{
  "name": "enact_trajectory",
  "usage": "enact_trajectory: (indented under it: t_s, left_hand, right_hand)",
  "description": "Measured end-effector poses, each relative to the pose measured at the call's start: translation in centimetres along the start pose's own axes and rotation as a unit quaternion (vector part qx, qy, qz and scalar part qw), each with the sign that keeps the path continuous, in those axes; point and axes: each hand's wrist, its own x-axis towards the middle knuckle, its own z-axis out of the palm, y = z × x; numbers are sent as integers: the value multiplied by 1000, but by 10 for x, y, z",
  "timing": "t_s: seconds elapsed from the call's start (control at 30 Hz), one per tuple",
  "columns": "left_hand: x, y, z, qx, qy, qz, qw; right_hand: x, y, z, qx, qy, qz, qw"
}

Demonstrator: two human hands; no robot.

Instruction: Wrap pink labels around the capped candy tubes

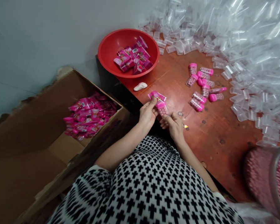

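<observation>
My left hand (147,114) pinches a flat pink sachet (156,95) at the near edge of the reddish wooden table (214,130). My right hand (175,124) grips a small clear tube of pink candy balls (162,109), whose top end meets the sachet. Both hands are closed and close together over the table edge. To the right lie several filled tubes with pink caps (203,85).
A red bowl (107,49) of pink sachets stands at the back. A heap of empty clear tubes (247,46) covers the table's right side. A cardboard box (49,124) with pink packets sits on the left. A container of pink candy balls (268,180) is at the lower right.
</observation>
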Motion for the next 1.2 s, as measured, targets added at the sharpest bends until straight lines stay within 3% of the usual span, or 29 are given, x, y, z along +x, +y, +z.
enact_trajectory:
  t_s: [0.17,0.3,0.63,0.87,0.97,1.1,1.2]
  left_hand:
    - [2,4,0,64,-57,-2,996]
    - [3,7,1,107,-98,-3,989]
    - [4,12,3,187,-109,-44,975]
    - [6,13,4,206,-87,-67,972]
    - [3,11,5,187,-91,-79,975]
    - [0,11,2,218,-145,-92,961]
    - [-1,14,-1,247,-157,-76,953]
  right_hand:
    - [5,5,-3,69,-24,24,997]
    - [5,3,0,83,-15,4,996]
    - [7,6,1,96,-12,-6,995]
    - [5,6,-1,4,15,-70,997]
    - [7,6,-1,55,-9,-37,998]
    - [7,10,-1,170,-38,18,984]
    - [6,10,-2,184,-38,28,982]
